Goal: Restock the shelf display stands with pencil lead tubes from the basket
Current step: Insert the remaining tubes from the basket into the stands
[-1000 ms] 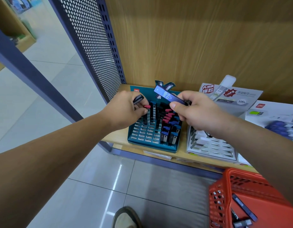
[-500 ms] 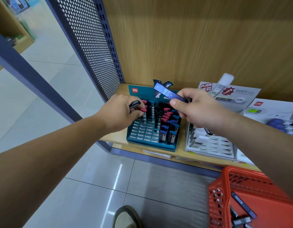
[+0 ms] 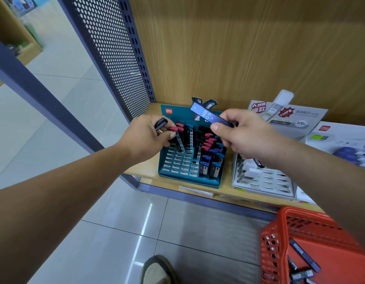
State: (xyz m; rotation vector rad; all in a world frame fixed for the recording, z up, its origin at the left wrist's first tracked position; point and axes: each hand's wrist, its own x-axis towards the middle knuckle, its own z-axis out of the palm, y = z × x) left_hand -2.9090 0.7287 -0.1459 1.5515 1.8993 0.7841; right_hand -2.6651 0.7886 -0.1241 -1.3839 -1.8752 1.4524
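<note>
Running from 10 to 3 o'clock: wooden shelf board, edged along the front in blue-grey metal.

Sitting directly on it:
- teal display stand, slotted, standing toward the 9 o'clock end and holding upright capped tubes in red, blue and black;
- white display stand, resting just beside, at 3 o'clock of the teal one;
- white box, lying at far 3 o'clock, running out of view.

Spreading below, toward 6 o'clock: tiled floor, glossy, bearing one shoe.

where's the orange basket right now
The basket is bottom right in the head view, below the shelf edge and white display stand, under the right forearm, lead tubes inside.
</note>
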